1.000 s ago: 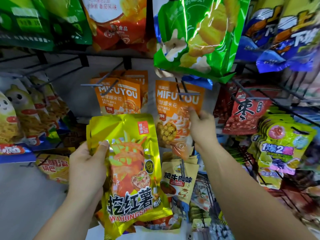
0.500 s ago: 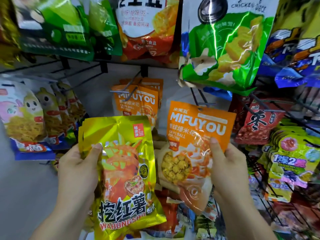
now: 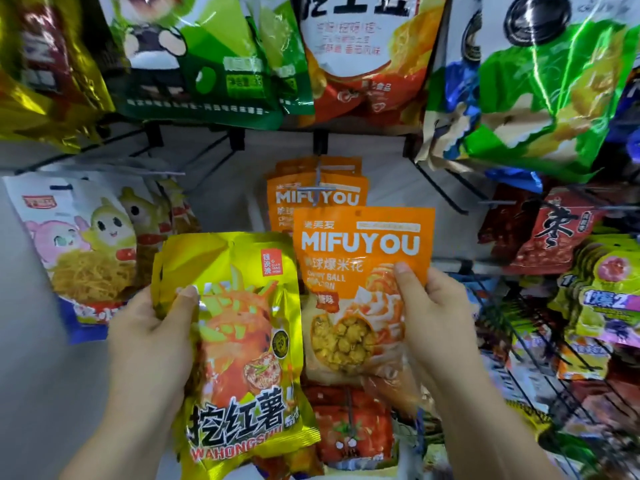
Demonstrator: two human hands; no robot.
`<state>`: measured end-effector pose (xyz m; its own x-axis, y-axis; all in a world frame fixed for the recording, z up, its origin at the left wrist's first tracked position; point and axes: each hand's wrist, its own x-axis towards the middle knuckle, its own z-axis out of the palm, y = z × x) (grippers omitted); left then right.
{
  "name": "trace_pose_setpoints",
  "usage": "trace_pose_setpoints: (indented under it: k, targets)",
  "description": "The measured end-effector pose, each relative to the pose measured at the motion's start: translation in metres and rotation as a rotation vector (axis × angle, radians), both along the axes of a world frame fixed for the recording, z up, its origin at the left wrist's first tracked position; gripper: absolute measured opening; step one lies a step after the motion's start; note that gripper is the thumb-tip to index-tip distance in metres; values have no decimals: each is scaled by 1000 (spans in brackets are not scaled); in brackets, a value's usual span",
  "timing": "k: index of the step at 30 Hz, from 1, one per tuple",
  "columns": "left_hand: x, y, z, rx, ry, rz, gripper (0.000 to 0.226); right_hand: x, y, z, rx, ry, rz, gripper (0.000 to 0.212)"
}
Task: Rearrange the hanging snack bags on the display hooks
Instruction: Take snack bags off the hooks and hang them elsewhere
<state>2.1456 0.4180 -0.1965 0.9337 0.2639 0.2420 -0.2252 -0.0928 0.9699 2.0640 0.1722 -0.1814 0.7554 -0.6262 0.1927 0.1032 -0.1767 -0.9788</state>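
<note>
My right hand [image 3: 437, 318] pinches an orange MIFUYOU popcorn bag [image 3: 360, 282] by its right edge — glossy, white lettering, clear window showing kernels. My left hand [image 3: 152, 337] grips a stack of yellow WAHONGSHU bags [image 3: 239, 341] just beside it, edges touching.

The left hand [image 3: 149, 344] grips a stack of shiny yellow foil snack bags [image 3: 242, 341] (printed WAHONGSHU), with the thumb across the front. The right hand [image 3: 433, 317] pinches 1 orange plastic MIFUYOU popcorn bag [image 3: 360, 258] by its right edge, just beside the yellow stack. Behind it, more orange MIFUYOU bags [image 3: 332, 195] hang on a thin metal display hook [image 3: 317, 183]. A large green crinkled bag [image 3: 554, 81] hangs at upper right.
</note>
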Motion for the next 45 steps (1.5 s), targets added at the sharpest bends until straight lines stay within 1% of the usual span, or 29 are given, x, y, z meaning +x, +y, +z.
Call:
trace_pose_setpoints:
  k: [3,7,10,13,19,23,28,32,36,39,42,45]
  targets:
    - [4,8,1,-48,24,-23,22,16,14,6,36,25,34,35]
    - [9,24,2,46,-24,-21,24,29,23,13,107,23,65,34]
    - [7,36,6,102,-70,-16,27,35,28,16,99,28,68,32]
    - [10,46,6,127,-57,-9,27,37,31,14,118,33,73,32]
    - [16,48,6,95,-52,-43,22,42,30,11,156,59,34,31]
    - [17,50,6,73,-44,-15,18,47,31,13,185,65,36,29]
    - [13,51,13,104,-50,5,12,57,37,13,161,67,37,29]
    - [15,57,10,124,-61,15,13,55,39,10,177,74,38,28]
    - [13,55,10,97,-71,-30,23,48,41,8,208,59,1,29]
    - [14,54,6,76,-56,-61,18,46,43,9,212,65,4,29]
    - [12,51,6,73,-63,-64,23,49,42,11,172,80,9,29]
    - [10,48,8,72,-67,-75,24,66,37,11,100,112,-32,29]
